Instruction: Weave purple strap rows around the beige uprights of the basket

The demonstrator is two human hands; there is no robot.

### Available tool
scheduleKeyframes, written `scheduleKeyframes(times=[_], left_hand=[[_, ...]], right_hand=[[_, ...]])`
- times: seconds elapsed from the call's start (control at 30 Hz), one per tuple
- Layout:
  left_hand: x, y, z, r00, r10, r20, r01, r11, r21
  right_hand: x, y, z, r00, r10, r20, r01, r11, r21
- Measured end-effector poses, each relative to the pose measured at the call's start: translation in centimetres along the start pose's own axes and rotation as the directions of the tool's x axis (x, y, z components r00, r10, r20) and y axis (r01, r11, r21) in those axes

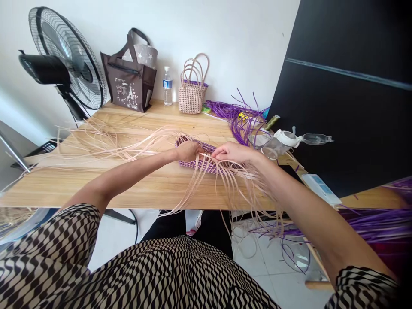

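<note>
A woven piece (pixel 206 166) in purple and pale pink lies on the wooden table, with long pale strips (pixel 230 180) fanning out from its right side and over the table's front edge. My left hand (pixel 189 151) is closed at the middle of the weave, its fingers pinching a pale strip. Just to its right, my right hand (pixel 232 152) pinches pale strips with thumb and forefinger. More loose pale strips (pixel 128 139) run off to the left across the tabletop. My hands partly cover the weave, so its middle is hidden.
A finished woven basket (pixel 190 98), a water bottle (pixel 167 88) and a brown bag (pixel 128 83) stand along the wall. Purple strips (pixel 236 113) heap at the back right, near a clear plastic jug (pixel 283 141). A fan (pixel 69 60) stands left; a power strip (pixel 322 189) lies right.
</note>
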State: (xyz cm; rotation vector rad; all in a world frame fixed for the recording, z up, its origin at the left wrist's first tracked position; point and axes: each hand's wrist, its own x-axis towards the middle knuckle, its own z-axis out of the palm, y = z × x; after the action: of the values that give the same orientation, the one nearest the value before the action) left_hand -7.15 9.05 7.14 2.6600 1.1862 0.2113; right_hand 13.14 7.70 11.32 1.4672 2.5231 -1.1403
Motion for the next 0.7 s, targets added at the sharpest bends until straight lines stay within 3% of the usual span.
scheduleKeyframes(times=[0.2,0.33,0.43,0.47,0.6,0.7], left_hand=[[0.0,-0.2,-0.3,0.973,0.227,0.030,-0.224,0.972,-0.075],[-1.5,1.2,0.8,0.979,0.172,-0.112,-0.168,0.985,0.041],[-4.1,2.4,3.1,0.951,0.209,-0.229,-0.174,0.971,0.164],[-5.1,2.8,4.1,0.949,0.206,-0.239,-0.160,0.967,0.200],[-9.5,3.9,8.0,0.980,0.170,-0.107,-0.142,0.963,0.228],[-12.6,4.5,8.7,0.989,0.143,-0.041,-0.136,0.982,0.128]], right_hand=[[-2.0,-0.1,1.3,0.993,-0.109,0.052,0.114,0.989,-0.092],[-3.1,-0.5,3.1,0.990,-0.143,-0.012,0.131,0.934,-0.332],[-4.2,-0.2,6.3,0.968,-0.198,-0.155,0.105,0.879,-0.465],[-4.5,0.2,7.8,0.952,-0.219,-0.216,0.086,0.865,-0.494],[-5.5,2.0,14.7,0.844,-0.279,-0.457,0.011,0.862,-0.506],[-5.9,3.1,18.0,0.740,-0.296,-0.604,0.024,0.909,-0.416]])
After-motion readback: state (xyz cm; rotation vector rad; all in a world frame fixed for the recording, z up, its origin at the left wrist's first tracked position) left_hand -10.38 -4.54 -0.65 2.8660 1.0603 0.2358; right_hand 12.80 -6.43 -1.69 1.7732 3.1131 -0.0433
